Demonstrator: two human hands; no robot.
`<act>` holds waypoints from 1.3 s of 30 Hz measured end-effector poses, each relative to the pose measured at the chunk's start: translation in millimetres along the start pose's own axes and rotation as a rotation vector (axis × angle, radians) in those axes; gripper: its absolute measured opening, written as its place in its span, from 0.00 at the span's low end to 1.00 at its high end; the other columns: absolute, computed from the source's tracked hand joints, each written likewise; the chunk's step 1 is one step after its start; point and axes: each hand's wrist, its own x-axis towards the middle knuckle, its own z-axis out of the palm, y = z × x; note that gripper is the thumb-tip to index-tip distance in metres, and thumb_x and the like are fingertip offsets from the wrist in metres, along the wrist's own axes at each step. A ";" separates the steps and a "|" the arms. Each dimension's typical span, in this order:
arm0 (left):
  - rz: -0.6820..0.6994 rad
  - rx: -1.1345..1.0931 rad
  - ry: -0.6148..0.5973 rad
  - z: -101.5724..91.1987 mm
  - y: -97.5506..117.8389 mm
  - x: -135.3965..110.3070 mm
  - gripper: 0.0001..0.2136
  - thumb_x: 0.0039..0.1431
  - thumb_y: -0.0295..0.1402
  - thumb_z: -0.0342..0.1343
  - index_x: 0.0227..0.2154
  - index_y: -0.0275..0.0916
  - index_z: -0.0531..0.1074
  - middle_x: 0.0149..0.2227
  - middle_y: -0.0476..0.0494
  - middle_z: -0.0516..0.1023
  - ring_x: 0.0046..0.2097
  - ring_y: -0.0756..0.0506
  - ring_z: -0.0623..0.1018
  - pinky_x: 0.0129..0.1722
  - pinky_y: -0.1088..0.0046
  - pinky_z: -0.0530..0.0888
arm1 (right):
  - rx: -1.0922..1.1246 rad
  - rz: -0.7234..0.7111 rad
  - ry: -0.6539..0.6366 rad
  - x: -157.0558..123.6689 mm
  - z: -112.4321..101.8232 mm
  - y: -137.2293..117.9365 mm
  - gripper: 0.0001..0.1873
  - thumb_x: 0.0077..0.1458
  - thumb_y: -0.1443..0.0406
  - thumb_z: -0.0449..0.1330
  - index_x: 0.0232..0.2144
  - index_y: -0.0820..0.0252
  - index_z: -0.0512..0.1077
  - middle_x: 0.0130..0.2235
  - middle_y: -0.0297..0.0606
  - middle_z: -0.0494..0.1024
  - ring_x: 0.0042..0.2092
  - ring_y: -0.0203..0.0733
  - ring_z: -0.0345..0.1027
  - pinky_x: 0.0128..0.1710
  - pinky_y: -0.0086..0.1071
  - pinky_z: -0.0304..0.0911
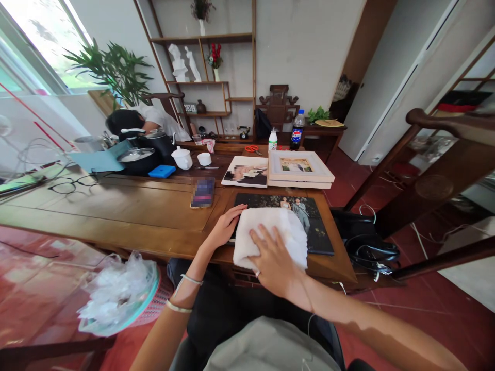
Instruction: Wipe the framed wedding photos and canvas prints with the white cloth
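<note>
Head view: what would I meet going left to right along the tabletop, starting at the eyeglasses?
Eyeglasses, blue block, white teapot, phone, left hand, white cloth.

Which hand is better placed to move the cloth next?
Likely the right hand: it lies spread on the white cloth, while the left hand is at the left edge of the photo panel.

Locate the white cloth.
In the head view, the white cloth lies right of centre on the dark photo panel, under the right hand and beside the left hand.
</note>
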 end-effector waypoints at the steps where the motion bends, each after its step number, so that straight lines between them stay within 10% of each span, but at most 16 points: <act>1: -0.002 -0.002 0.000 0.0 0.7 -0.2 0.16 0.63 0.31 0.43 0.50 0.40 0.71 0.57 0.41 0.69 0.59 0.44 0.67 0.61 0.59 0.61 | 0.005 -0.003 0.008 -1.5 -0.1 -5.6 0.15 0.54 0.63 0.57 0.44 0.55 0.76 0.64 0.45 0.56 0.64 0.64 0.39 0.60 0.61 0.34; 13: 0.019 -0.002 0.023 2.0 -4.0 0.9 0.16 0.63 0.32 0.44 0.48 0.38 0.72 0.55 0.39 0.71 0.59 0.43 0.67 0.62 0.57 0.59 | 0.129 0.158 0.178 83.0 -18.2 97.3 0.22 0.64 0.57 0.44 0.53 0.58 0.67 0.51 0.43 0.73 0.51 0.54 0.62 0.50 0.44 0.57; 21: -0.009 0.010 0.042 2.2 -7.4 -0.5 0.15 0.63 0.33 0.44 0.47 0.38 0.73 0.55 0.39 0.71 0.58 0.43 0.69 0.61 0.57 0.61 | 0.138 0.056 0.154 142.3 -10.6 88.2 0.24 0.64 0.53 0.45 0.51 0.59 0.70 0.45 0.44 0.76 0.49 0.50 0.65 0.48 0.38 0.57; 34: 0.033 -0.014 0.027 1.7 -1.5 -0.5 0.15 0.64 0.33 0.44 0.48 0.40 0.72 0.55 0.41 0.71 0.59 0.44 0.67 0.62 0.56 0.58 | 0.001 0.238 0.214 -5.9 -18.6 161.2 0.20 0.63 0.59 0.46 0.43 0.63 0.74 0.45 0.52 0.72 0.51 0.56 0.62 0.51 0.47 0.57; 39: 0.037 -0.011 0.026 2.6 -3.4 0.0 0.15 0.64 0.33 0.43 0.47 0.39 0.72 0.55 0.40 0.71 0.59 0.44 0.67 0.62 0.57 0.59 | 0.076 0.106 0.198 -53.9 -23.4 112.4 0.12 0.58 0.63 0.53 0.36 0.59 0.76 0.45 0.48 0.74 0.54 0.52 0.59 0.51 0.46 0.57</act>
